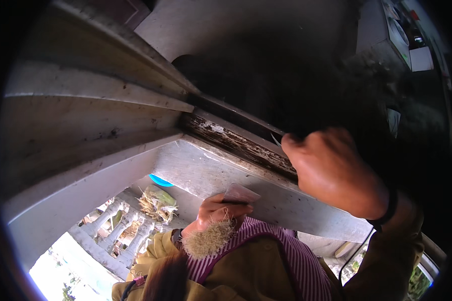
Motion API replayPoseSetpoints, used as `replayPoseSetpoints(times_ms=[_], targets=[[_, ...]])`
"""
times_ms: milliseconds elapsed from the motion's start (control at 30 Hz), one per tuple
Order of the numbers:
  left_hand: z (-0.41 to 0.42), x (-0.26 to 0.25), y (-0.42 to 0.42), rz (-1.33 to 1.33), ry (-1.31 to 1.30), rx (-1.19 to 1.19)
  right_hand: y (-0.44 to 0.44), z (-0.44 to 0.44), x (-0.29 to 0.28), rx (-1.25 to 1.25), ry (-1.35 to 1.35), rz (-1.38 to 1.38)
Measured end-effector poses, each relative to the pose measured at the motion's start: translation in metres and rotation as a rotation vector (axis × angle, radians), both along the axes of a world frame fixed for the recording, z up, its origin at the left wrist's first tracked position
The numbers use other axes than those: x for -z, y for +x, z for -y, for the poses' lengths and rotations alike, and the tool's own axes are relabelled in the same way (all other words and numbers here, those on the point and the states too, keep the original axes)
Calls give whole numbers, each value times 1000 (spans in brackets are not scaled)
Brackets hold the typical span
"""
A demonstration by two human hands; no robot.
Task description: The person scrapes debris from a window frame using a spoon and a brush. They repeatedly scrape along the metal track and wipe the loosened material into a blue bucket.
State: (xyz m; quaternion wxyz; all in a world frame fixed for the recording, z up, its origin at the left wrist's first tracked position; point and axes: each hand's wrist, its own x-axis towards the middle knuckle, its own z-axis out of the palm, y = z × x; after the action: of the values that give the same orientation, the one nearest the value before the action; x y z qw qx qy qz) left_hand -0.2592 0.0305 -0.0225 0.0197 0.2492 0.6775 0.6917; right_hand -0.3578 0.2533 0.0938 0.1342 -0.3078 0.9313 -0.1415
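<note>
My right hand (329,169) is bent over the wooden window rail (241,146), whose dark brown surface shows flaking white paint. A thin pale strip (275,139), perhaps a blade, sticks out by its thumb; the fingers hide the rest. Lower down, close to my chest, my left hand (211,212) grips a flat greyish-pink piece (242,192) with a straight edge. Against the same hand sits a tuft of tan bristles or fibres (209,239). Whether the tuft and flat piece are joined, I cannot tell.
A pale ledge (211,169) runs below the rail. Stained window-frame boards (90,113) rise at the left. Beyond stand white balusters (105,233), dried husks in a plastic bag (158,203) and a blue basin's rim (161,180). A cable (354,254) hangs near my right arm.
</note>
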Motion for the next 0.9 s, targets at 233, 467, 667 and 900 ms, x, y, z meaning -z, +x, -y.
replayPoseSetpoints(times_ms=[233,467,667,900], targets=[[11,-29,1,703,130,185,-30,29,21,2,-21,-27],[-1,4,4,-93,-39,10,-46,34,37,168,-270,57],[-4,14,8,-150,-28,-58,-55,45,38,163,-512,132],[0,-2,10,27,-82,-27,-20,21,24,218,-353,158]])
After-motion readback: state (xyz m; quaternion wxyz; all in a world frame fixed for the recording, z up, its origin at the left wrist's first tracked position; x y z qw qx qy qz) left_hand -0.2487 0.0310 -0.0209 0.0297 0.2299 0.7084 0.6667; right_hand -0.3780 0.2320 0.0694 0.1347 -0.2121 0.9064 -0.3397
